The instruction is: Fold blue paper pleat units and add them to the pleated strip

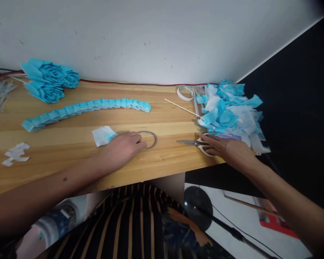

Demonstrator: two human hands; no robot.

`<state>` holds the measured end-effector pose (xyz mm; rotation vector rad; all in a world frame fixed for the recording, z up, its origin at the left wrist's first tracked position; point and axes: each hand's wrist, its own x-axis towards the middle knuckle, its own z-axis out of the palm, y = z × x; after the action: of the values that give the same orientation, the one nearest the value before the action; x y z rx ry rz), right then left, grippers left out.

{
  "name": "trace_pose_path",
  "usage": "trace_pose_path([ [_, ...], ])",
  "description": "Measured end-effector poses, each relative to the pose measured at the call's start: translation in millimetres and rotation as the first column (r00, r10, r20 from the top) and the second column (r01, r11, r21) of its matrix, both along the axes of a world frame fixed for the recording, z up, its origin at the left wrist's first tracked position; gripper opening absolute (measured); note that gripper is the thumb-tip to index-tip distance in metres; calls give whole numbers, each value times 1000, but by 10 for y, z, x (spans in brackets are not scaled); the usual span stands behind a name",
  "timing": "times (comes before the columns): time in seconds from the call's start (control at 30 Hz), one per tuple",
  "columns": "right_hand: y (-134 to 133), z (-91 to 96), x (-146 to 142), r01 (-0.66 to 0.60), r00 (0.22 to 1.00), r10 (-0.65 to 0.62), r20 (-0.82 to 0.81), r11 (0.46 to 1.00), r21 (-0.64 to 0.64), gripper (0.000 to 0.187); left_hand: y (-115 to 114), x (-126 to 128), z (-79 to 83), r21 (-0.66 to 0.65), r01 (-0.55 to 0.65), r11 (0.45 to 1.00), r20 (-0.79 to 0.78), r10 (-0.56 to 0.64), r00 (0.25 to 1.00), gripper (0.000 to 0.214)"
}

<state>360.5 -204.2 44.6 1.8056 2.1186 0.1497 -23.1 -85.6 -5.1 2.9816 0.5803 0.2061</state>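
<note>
My left hand (124, 146) is closed on the near side of a thin roll of tape (156, 139) lying on the wooden table. Partly under that wrist is a white and blue piece of crepe paper (100, 136). Over to the right, my right hand (229, 148) has its fingers on the white handles of a pair of scissors (187, 142), whose blades point left along the tabletop. A long strip of folded blue paper (90, 105) curves across the table beyond my left hand.
Blue paper roses (47, 79) lie at the back left, and white paper bits (16, 154) at the front left. A wider tape roll (185, 92) and a thin stick (182, 107) lie near a heap of blue and white scraps (232, 108). The wall (140, 43) borders the table's back.
</note>
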Motion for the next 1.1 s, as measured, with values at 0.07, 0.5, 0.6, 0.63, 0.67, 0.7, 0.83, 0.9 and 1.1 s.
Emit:
trace_pose_path([
  [0.07, -52, -52, 9, -53, 999, 53, -4, 998, 34, 48, 3, 8, -4, 29, 19, 999, 13, -19, 1000, 20],
  [0.5, 663, 57, -726, 157, 986, -146, -81, 976, 152, 39, -117, 87, -24, 86, 93, 992, 151, -105, 983, 31],
  [0.6, 1002, 6, -639, 159, 987, -154, -41, 966, 202, 33, -157, 120, -4, 85, 142, 986, 187, -156, 970, 34],
  [0.63, 1110, -49, -612, 162, 987, -161, -19, 969, 188, 32, -175, 134, -5, 78, 160, 984, 201, -173, 964, 35],
  [0.67, 1214, -113, -588, 177, 984, -179, -5, 967, 182, 32, -193, 146, -9, 67, 179, 982, 214, -189, 958, 36],
  [0.7, 1314, -177, -566, 199, 979, -203, 3, 963, 183, 34, -209, 157, -16, 55, 194, 980, 229, -201, 953, 36],
  [0.83, 1650, -301, -513, 251, 968, -250, -31, 942, 223, 41, -187, 125, 13, 77, 198, 977, 310, -213, 927, 33],
  [0.9, 1726, -251, -531, 255, 967, -250, -51, 934, 251, 38, -101, 24, 104, 111, 143, 984, 363, -174, 915, 32],
  [1.1, 1317, -38, -872, 13, 938, 103, -332, 943, 331, 38, 171, -566, 443, -8, -156, 988, 499, 139, 855, 24],
])
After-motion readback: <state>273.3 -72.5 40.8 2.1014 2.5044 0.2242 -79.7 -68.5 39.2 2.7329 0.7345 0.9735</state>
